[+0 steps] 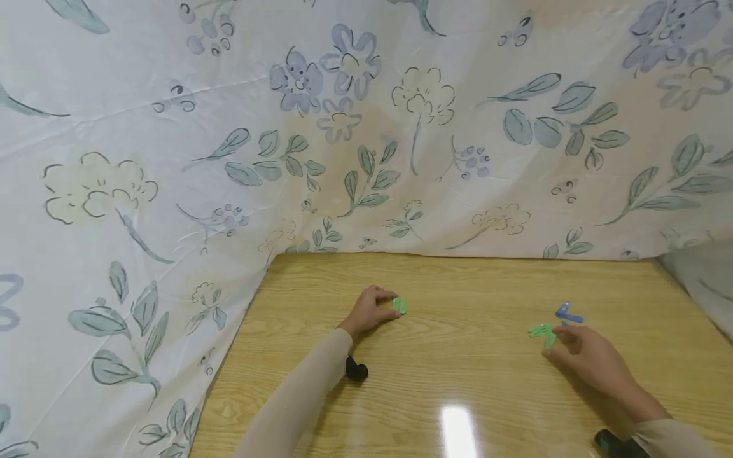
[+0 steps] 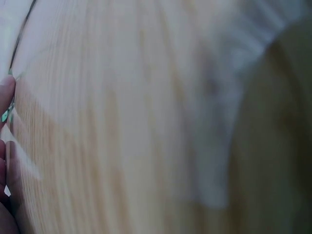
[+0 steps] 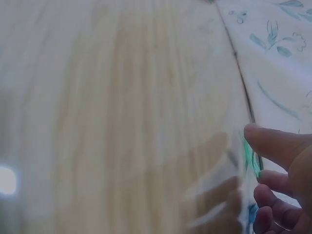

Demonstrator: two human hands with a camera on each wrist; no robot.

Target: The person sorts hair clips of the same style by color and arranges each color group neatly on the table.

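Observation:
Between the thumb and fingers of my left hand [image 1: 369, 310] is a pale green plastic clip [image 1: 399, 306] on the wooden table. Only a sliver of green shows beside those fingertips in the left wrist view. Over on the right, my right hand [image 1: 598, 359] pinches another green clip [image 1: 550, 339] between thumb and fingers. Close to that clip lies more green plastic [image 1: 539, 329], touching or nearly touching it. Just beyond the right fingers rests a blue clip [image 1: 568, 313] in an angled shape. In the right wrist view the held green clip [image 3: 252, 158] is partly hidden by the hand.
The wood-grain table [image 1: 446, 356] spreads between both hands, with a bright light reflection near its front. A floral cloth [image 1: 412, 210] hangs behind the table and along its left side. Black wrist-worn gear [image 1: 357, 370] shows at the left wrist.

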